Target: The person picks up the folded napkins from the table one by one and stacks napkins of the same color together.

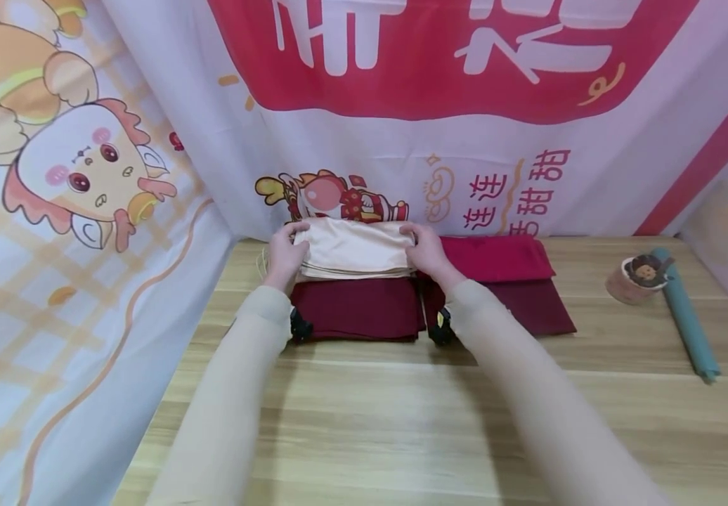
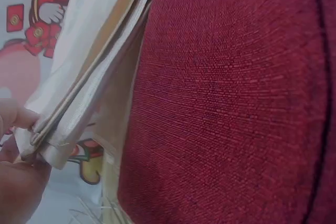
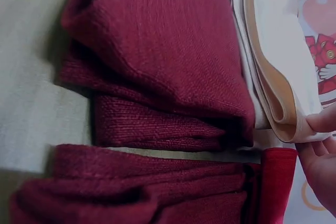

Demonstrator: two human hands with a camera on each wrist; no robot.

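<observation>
A folded cream cloth [image 1: 356, 246] lies behind a folded dark red cloth [image 1: 358, 309], near the back curtain. My left hand [image 1: 284, 254] grips its left end; in the left wrist view the fingers of the left hand [image 2: 18, 161] pinch the layered edge of the cream cloth [image 2: 79, 82]. At the right end, my right hand [image 1: 429, 251] holds the other corner. In the right wrist view the right hand [image 3: 319, 156] pinches the folded layers of the cream cloth [image 3: 275, 40], beside the dark red cloth [image 3: 168, 40].
To the right lie a bright red folded cloth [image 1: 497, 258] and another dark red one [image 1: 535, 307]. Farther right are a small round tub [image 1: 632, 281] and a rolled teal item [image 1: 689, 316] on the wooden table [image 1: 364, 422]. Printed curtains [image 1: 364, 133] stand behind and at the left.
</observation>
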